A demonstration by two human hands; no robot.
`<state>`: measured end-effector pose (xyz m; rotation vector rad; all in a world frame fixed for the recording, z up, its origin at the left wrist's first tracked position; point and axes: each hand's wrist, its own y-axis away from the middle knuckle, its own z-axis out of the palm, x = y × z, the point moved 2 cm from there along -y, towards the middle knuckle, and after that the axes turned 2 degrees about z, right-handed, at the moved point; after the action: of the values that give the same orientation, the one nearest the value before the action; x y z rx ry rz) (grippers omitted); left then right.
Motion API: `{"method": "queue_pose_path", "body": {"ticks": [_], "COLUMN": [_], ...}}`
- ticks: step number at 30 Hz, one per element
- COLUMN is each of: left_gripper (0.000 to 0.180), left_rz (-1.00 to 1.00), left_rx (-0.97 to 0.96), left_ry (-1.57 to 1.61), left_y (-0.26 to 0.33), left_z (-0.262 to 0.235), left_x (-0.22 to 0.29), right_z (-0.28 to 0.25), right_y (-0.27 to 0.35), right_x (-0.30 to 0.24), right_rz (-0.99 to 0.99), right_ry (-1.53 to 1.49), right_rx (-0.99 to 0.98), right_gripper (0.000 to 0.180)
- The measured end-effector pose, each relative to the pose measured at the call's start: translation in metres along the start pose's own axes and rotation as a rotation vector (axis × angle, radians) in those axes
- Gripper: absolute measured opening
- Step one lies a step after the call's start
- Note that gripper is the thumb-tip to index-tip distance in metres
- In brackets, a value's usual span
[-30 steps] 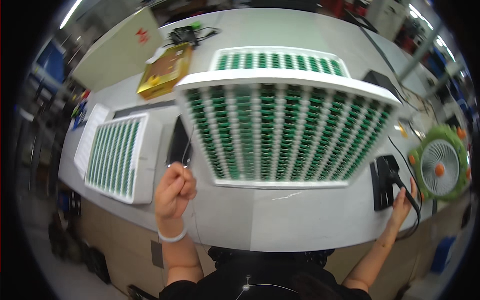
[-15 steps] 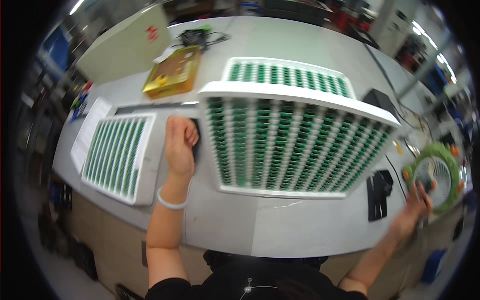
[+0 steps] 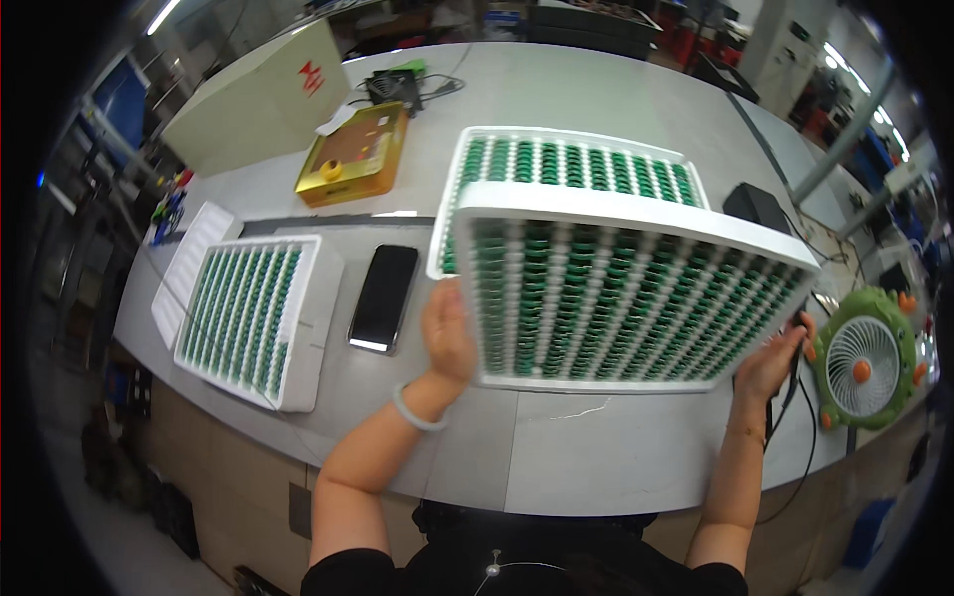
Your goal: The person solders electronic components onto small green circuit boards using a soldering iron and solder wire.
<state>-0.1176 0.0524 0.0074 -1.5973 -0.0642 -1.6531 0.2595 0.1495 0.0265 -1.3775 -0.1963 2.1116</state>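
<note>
Our right hand clasps a corded handle; left hand, hold unclear, at tilted white tray's left edge: likely steadying, needs gentle support

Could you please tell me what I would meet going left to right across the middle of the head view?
White rectangular tray holding rows of green parts, black rectangular phone, bare left hand, tilted white rectangular tray with similar green rows, green plastic fan with round grille.
</note>
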Motion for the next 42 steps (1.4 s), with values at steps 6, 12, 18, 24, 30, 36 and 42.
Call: {"method": "queue_pose_path", "body": {"ticks": [6, 12, 18, 24, 30, 36, 42], "left_gripper": [0.025, 0.012, 0.006, 0.007, 0.018, 0.024, 0.023], "left_rz": [0.023, 0.088, 0.169, 0.375, 0.479, 0.584, 0.555], "left_rx": [-0.094, -0.127, -0.193, -0.23, -0.126, -0.208, -0.313], "left_ry": [0.098, 0.102, -0.014, -0.415, -0.763, -0.879, -0.944], "left_y": [0.002, -0.048, -0.079, -0.079, -0.068, -0.059, -0.059], "left_z": [-0.004, -0.023, -0.041, -0.035, -0.033, -0.022, -0.01], "left_x": [0.003, 0.067, 0.139, 0.15, 0.158, 0.162, 0.154], "right_z": [0.006, -0.024, 0.083, 0.161, 0.205, 0.229, 0.235], "right_y": [-0.001, -0.027, 0.012, 0.038, 0.055, 0.068, 0.072], "right_x": [-0.003, -0.097, -0.141, -0.114, -0.096, -0.083, -0.076], "right_rz": [-0.044, -0.431, -0.152, -0.21, -0.227, -0.419, -0.54], "right_ry": [0.0, -0.003, -0.473, -0.498, -0.409, -0.158, -0.142], "right_rx": [-0.056, 0.068, -0.386, -0.399, -0.397, -0.225, -0.38], "right_gripper": [0.034, 0.029, 0.038, 0.053, 0.056, 0.042, 0.036]}}
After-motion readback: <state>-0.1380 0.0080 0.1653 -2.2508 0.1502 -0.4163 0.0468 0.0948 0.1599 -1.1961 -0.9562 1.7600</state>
